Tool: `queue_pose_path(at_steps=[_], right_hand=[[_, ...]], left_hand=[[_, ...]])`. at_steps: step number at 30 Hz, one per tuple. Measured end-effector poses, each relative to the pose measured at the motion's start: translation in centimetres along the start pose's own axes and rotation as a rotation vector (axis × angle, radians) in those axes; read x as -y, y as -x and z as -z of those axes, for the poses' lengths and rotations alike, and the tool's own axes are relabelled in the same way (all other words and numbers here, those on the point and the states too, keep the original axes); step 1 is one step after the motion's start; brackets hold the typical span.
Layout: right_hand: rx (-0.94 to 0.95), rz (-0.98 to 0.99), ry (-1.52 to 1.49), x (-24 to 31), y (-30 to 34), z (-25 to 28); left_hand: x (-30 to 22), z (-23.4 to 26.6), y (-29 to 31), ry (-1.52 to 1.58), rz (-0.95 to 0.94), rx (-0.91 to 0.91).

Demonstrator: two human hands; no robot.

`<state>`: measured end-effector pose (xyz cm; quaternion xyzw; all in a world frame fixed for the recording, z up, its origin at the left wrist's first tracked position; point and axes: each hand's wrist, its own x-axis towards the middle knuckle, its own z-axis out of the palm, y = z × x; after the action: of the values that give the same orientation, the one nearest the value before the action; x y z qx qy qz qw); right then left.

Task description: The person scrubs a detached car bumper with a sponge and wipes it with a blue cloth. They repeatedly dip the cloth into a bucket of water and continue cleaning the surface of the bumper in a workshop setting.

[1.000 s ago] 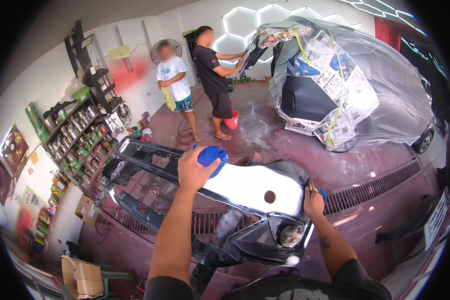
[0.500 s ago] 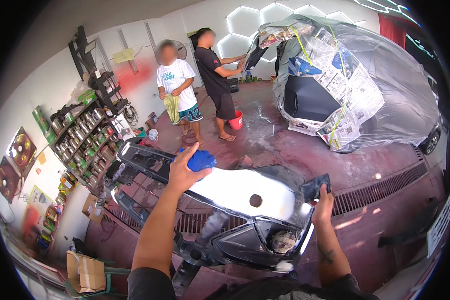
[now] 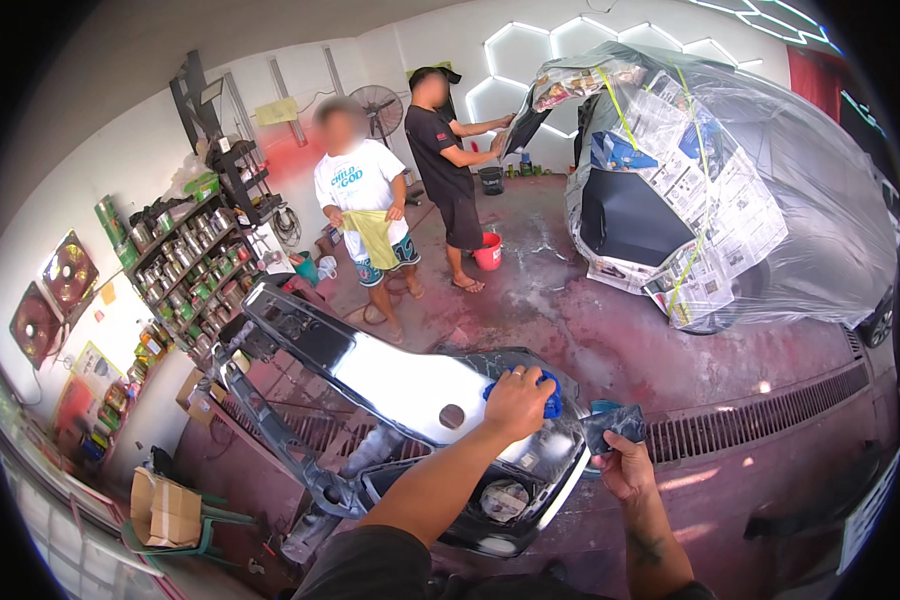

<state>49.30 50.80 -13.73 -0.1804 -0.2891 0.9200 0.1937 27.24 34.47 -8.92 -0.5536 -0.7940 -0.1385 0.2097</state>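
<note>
A large car bumper point(image 3: 390, 385) with a glossy white upper face and dark openings lies across the space before me. My left hand point(image 3: 518, 408) is closed around a crumpled blue cloth point(image 3: 553, 392), pressed against the bumper near its right end, just beyond a round hole. My right hand point(image 3: 626, 470) pinches a dark, thin rectangular sheet point(image 3: 615, 427), likely sandpaper, beside the right end. Behind that sheet shows part of a blue container, mostly hidden. Crumpled material point(image 3: 504, 499) fills the round opening on the bumper's near side.
A floor grate point(image 3: 760, 412) runs behind the bumper. A car point(image 3: 820, 240) wrapped in plastic and newspaper stands back right. Two people stand at the back, one holding a yellow-green cloth point(image 3: 372, 238), near a red bucket point(image 3: 488, 252). Shelves of cans point(image 3: 195, 265) line the left wall.
My left hand has carried the blue cloth rightward along the white face, from its left part to its right end. The person in white has spread the yellow-green cloth.
</note>
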Motion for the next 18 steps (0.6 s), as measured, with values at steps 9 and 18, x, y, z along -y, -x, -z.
queue_pose_path(at_steps=[9, 18], right_hand=[[-0.043, 0.003, -0.004, -0.5, 0.0, 1.3], [0.073, 0.018, 0.268, -2.2, -3.5, -9.5]], left_hand=[[-4.0, -1.4, -1.6, 0.071, -0.018, 0.103], [9.3, 8.8, 2.3, -0.055, 0.292, -0.131]])
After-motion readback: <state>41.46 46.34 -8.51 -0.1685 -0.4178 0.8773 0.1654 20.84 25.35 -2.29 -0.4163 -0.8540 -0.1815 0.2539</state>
